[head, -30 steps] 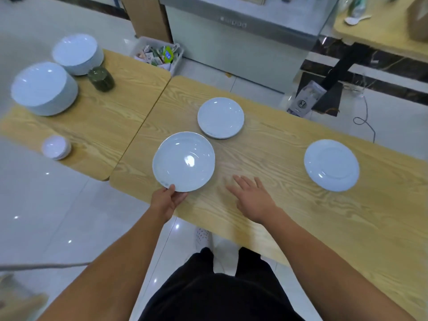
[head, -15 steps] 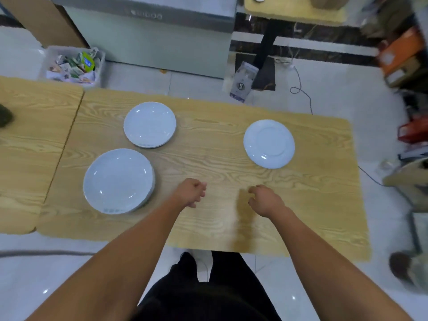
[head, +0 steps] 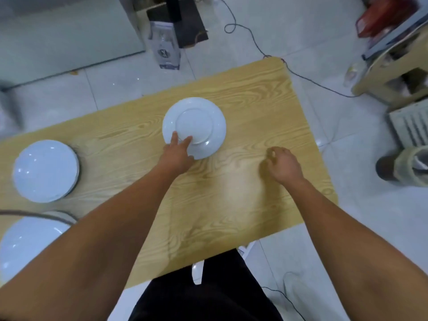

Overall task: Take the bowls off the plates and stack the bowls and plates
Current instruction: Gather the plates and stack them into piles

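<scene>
Worktop (head: 231, 205) of pale wood-grain laminate, seen from the head camera, bearing three groups of white crockery.

Centre: single white round ceramic plate (head: 199, 121), lying flat on the worktop toward its far edge, with a circular ring visible in its middle. Left hand (head: 178, 154) reaches forward onto the near-left part of this plate. Two straight fingers (head: 174, 138) lie across the rim and touch the inner ring, uncurled and gripping nothing. Whether the thumb sits under the rim cannot be told.

Right hand (head: 283, 164) is at the bare worktop to the right of the plate and apart from it, fingers curled into the palm and holding nothing. A shadow lies just to its left.

Left margin: stack of white round dishes (head: 45, 171), several edges showing at its right side, well apart from the plate.

Lower left: second white round dish (head: 25, 244), cut by the frame edge and partly covered by the left forearm. Whether it is a bowl or a plate cannot be told.

Surroundings: pale tiled floor (head: 347, 135) around the worktop. A black cable (head: 308, 81) trails across the floor from the worktop's far right corner. A grey printed carton (head: 165, 49) stands beyond the far edge. Black trousers (head: 203, 297) and a white shoe (head: 198, 272) show at the near edge.
</scene>
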